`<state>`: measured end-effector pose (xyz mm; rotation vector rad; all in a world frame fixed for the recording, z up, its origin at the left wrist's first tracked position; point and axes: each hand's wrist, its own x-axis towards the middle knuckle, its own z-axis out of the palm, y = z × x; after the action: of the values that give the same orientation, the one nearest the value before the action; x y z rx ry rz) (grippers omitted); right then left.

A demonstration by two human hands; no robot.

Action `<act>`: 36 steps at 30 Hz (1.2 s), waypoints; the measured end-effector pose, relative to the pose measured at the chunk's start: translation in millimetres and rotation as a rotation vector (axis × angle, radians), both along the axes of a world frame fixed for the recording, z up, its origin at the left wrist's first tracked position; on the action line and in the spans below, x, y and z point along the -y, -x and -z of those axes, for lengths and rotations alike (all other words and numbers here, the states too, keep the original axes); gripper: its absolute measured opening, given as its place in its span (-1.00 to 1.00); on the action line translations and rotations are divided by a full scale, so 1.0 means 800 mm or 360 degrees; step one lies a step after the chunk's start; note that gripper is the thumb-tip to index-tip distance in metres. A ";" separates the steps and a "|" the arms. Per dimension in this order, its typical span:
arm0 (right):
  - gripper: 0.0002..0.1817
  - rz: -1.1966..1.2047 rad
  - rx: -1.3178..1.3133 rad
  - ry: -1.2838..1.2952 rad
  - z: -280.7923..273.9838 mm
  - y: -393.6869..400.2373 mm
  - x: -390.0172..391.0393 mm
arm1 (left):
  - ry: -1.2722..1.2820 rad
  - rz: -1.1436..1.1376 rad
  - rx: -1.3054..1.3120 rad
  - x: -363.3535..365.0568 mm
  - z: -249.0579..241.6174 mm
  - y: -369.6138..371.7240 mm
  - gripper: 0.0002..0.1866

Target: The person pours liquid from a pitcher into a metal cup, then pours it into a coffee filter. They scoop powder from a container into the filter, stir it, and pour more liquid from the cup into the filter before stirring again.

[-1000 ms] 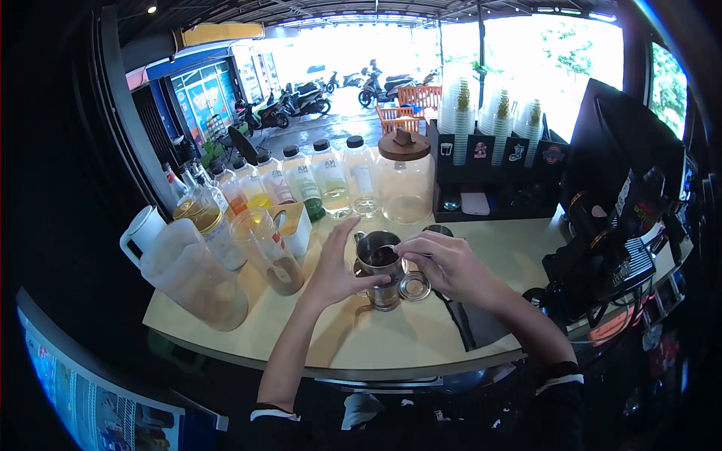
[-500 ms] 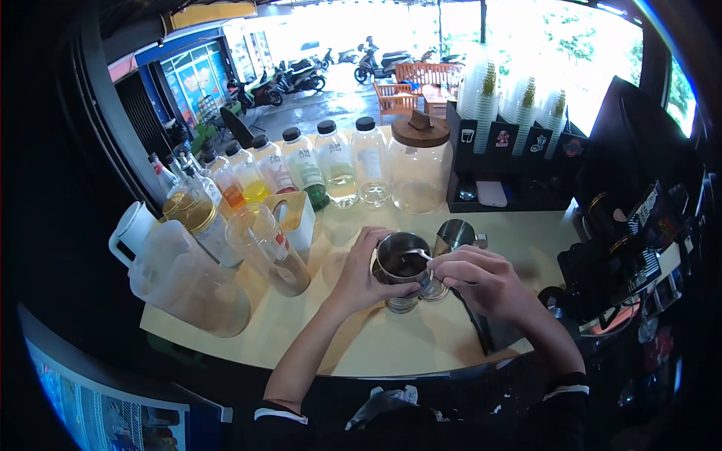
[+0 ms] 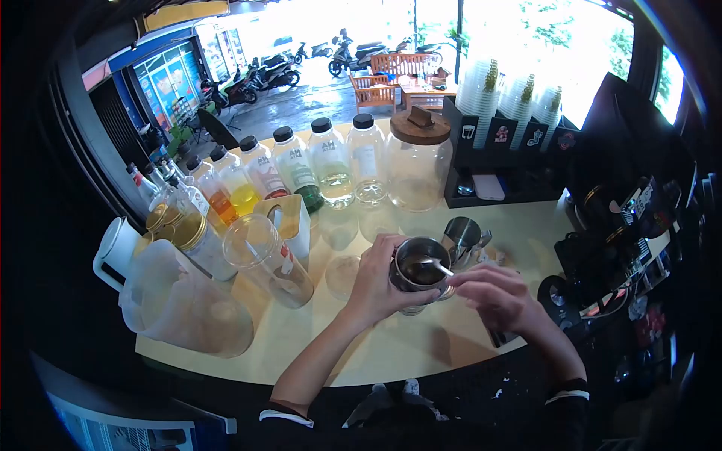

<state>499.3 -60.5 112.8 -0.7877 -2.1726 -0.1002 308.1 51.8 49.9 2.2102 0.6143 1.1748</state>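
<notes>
A metal cup [image 3: 407, 283] with dark liquid inside sits above the counter, and my left hand [image 3: 378, 283] is wrapped round its left and near side. With the fingertips of my right hand [image 3: 494, 295] I pinch the handle of a spoon [image 3: 442, 267], whose lower end dips into the cup. Part of a clear glass [image 3: 412, 309] shows beneath the cup; whether they touch is hidden. Just behind the right hand stands another metal cup [image 3: 462, 233].
On the left are a cloudy plastic pitcher [image 3: 184, 301], a tall clear container [image 3: 274, 267] and a white box [image 3: 295, 233]. Black-capped bottles [image 3: 331, 169] and a wood-lidded jar [image 3: 418, 169] line the back. A black rack [image 3: 492, 161] holds stacked plastic cups [image 3: 519, 105].
Both hands, the metal cup and the spoon sit slightly farther right and lower in view. The right fingers hold the spoon with a looser, more extended grip. The camera view has shifted a little.
</notes>
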 end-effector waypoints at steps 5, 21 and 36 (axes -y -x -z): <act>-0.74 0.0083 -0.0036 0.0046 0.007 0.010 -0.001 | 0.0046 0.0023 -0.0036 -0.001 -0.003 -0.001 -0.19; -0.72 -0.0069 -0.0038 0.0079 -0.003 0.000 0.002 | 0.0151 0.0017 -0.0003 0.004 -0.001 -0.001 -0.14; -0.66 -0.0143 0.0055 -0.0081 0.018 -0.014 -0.008 | 0.0180 -0.0027 -0.0045 0.004 0.007 -0.001 -0.14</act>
<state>510.8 -53.7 98.0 -0.6630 -2.2256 -0.1235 309.1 48.9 44.1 2.1338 0.6951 1.0916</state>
